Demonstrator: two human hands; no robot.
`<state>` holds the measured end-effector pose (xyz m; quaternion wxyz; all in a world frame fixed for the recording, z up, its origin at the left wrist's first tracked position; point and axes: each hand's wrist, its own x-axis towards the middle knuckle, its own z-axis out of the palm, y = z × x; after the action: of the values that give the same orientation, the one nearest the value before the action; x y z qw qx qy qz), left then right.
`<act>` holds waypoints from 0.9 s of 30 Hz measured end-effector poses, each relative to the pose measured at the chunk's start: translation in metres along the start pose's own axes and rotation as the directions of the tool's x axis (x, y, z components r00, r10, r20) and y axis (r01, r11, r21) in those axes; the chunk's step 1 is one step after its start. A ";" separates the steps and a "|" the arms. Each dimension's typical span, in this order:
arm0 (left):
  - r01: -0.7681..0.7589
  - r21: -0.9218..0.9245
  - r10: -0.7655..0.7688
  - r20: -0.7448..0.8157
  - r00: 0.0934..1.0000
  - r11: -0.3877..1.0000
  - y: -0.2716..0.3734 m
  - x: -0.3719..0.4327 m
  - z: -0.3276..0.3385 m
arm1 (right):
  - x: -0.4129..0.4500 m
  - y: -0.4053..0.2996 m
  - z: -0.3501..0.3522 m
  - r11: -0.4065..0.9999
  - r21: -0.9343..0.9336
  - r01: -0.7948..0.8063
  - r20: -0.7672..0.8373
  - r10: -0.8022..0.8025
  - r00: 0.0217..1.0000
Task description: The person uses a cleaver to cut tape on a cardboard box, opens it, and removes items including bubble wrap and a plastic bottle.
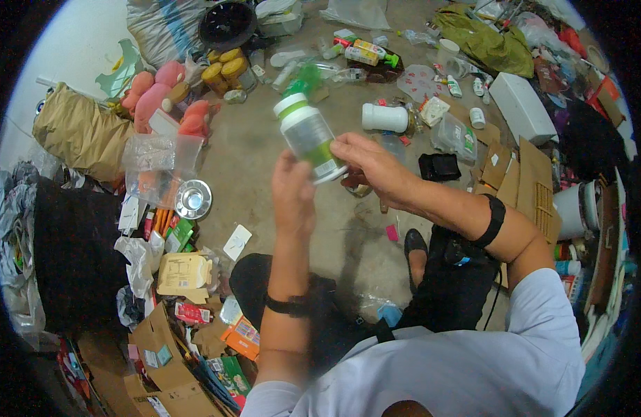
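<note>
My right hand (364,159) grips a white plastic bottle (310,138) near its base, with the thumb on the green label. The bottle is tilted, its green-banded white lid pointing up and to the left. Beside its lower left side is my left hand (293,190), blurred, with the fingers curled. Whether those fingers touch the bottle cannot be made out. Beyond the lid lies a translucent green plastic piece (303,81) on the concrete floor (237,156). A white plastic jar (385,118) rests on its side to the right.
Yellow-lidded jars (229,70) and pink plush toys (161,99) are at the left. Cardboard (534,182), a clear plastic container (454,136) and a white foam box (523,107) lie at the right. A metal dish (193,199) and flattened cartons (185,273) sit nearer on the left.
</note>
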<state>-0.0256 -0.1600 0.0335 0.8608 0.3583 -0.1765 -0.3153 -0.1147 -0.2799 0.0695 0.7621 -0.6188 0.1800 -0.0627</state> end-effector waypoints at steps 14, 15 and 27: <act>-0.002 0.078 0.002 0.006 1.000 0.997 -0.003 0.003 -0.007 | 0.001 0.000 0.001 1.000 0.017 -0.018 0.001 0.018 1.000; -0.001 0.078 0.001 0.007 1.000 0.997 -0.004 0.003 -0.007 | 0.001 0.000 0.001 1.000 0.017 -0.020 -0.001 0.020 1.000; 0.002 0.026 -0.002 -0.004 1.000 1.000 -0.001 0.001 0.001 | 0.001 0.002 -0.001 1.000 -0.021 0.008 -0.006 -0.008 1.000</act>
<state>-0.0257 -0.1616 0.0338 0.8563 0.3703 -0.1784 -0.3129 -0.1141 -0.2808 0.0668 0.7548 -0.6272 0.1805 -0.0657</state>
